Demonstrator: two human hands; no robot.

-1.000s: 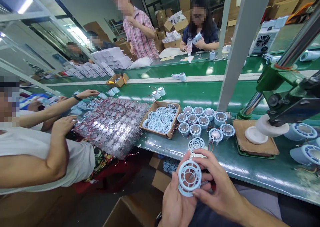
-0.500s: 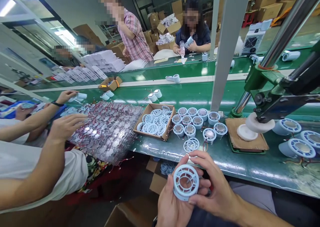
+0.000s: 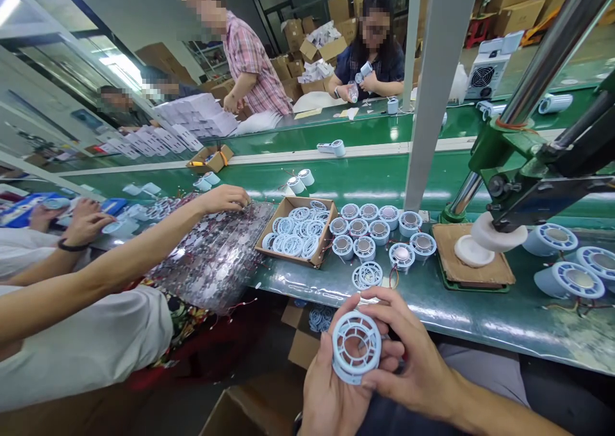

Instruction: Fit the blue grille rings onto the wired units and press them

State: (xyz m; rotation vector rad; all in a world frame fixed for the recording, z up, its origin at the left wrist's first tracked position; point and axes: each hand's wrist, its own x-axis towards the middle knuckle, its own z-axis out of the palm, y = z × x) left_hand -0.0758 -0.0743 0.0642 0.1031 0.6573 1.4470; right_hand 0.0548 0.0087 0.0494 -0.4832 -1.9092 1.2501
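Both hands hold a light blue spoked plastic ring (image 3: 356, 367) in front of the bench. It faces me, with skin showing through its round centre; a second rim shows just behind and below the front one. My left hand (image 3: 329, 388) cups it from the left and below. Fingers of my right hand (image 3: 418, 362) curl round its right side, the thumb on the lower edge. Just beyond, a small pile of similar rings (image 3: 368, 274) lies at the bench edge. Behind the pile, several blue round housings (image 3: 401, 255) with metal discs and wires stand in rows.
A cardboard tray (image 3: 317, 261) of rings stands left of the housings. A green press (image 3: 500, 231) with a white pad occupies the right, with more large housings (image 3: 569, 279) beyond. A co-worker's arm (image 3: 158, 244) reaches over wired parts (image 3: 206, 257). A grey post (image 3: 427, 103) rises from the bench.
A neighbouring co-worker's arm has extended right over the wired parts. The standing person across the bench has lowered an arm. My hands and the ring have barely moved.
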